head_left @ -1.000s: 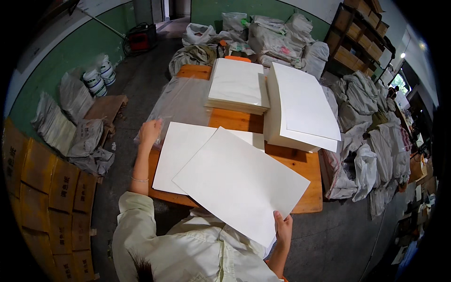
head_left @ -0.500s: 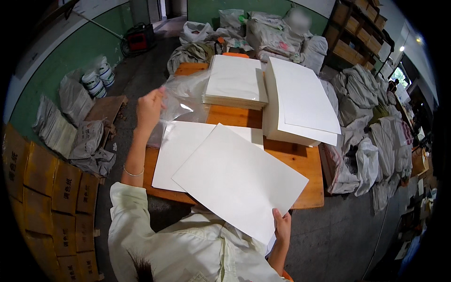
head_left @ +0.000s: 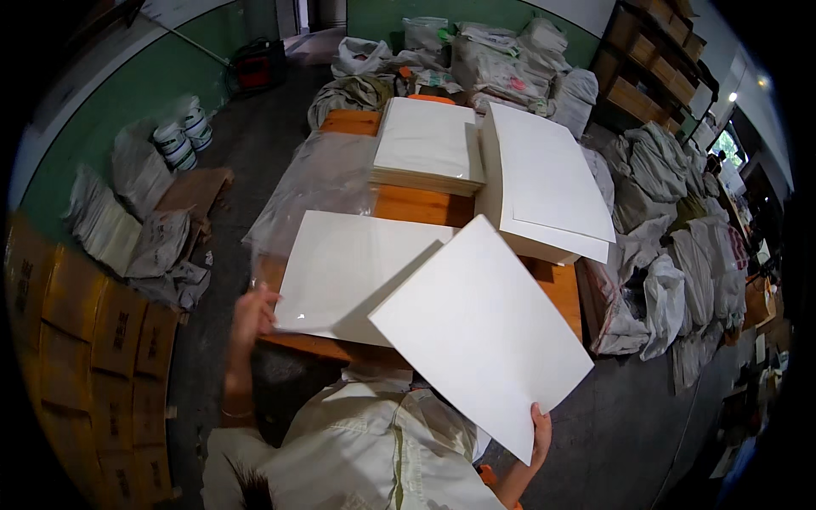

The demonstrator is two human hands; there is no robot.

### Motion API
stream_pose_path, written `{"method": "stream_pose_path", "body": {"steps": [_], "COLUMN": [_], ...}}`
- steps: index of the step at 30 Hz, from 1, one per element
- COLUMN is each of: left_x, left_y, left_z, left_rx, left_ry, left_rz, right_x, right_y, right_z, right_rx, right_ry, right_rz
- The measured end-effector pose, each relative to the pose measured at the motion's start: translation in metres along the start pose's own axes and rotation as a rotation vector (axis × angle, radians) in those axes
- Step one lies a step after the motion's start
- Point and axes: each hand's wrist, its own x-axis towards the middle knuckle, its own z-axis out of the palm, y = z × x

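The right hand is closed on the edge of a white sheet, thumb on top; the sheet tilts across the near edge of the wooden table. The left hand, fingers partly bent, is at the near left corner; its grip cannot be determined. Beside it lies white paper. Clear plastic covers the left edge. Two paper stacks occupy the far end and right edge.

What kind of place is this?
Probably a workshop or storeroom: there are stacks of white sheets on a wooden table, cardboard boxes piled at left, and sacks by the wall.
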Motion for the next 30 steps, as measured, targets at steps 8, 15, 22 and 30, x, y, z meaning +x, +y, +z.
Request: {"method": "stream_pose_path", "body": {"steps": [8,15,22,30], "left_x": [-0.062,-0.085,-0.028,-0.028], "left_y": [0.013,0.065,0.046,0.069], "left_z": [0.072,0.055,0.093,0.121], "left_rx": [0.062,0.892,1.107,1.254], "left_ry": [-0.089,0.583,-0.177,-0.400], "left_rz": [-0.086,0.782,0.855,0.641], "right_x": [0.002,-0.051,-0.068,-0.083], "right_y": [0.003,0.015,-0.018,-0.060], "right_z": [-0.017,-0.028,-0.039,-0.039], "right_rx": [-0.040,-0.015,-0.090,-0.177], "right_ry": [-0.054,0.115,0.064,0.124], "right_rz": [-0.010,-0.066,0.086,0.268]}}
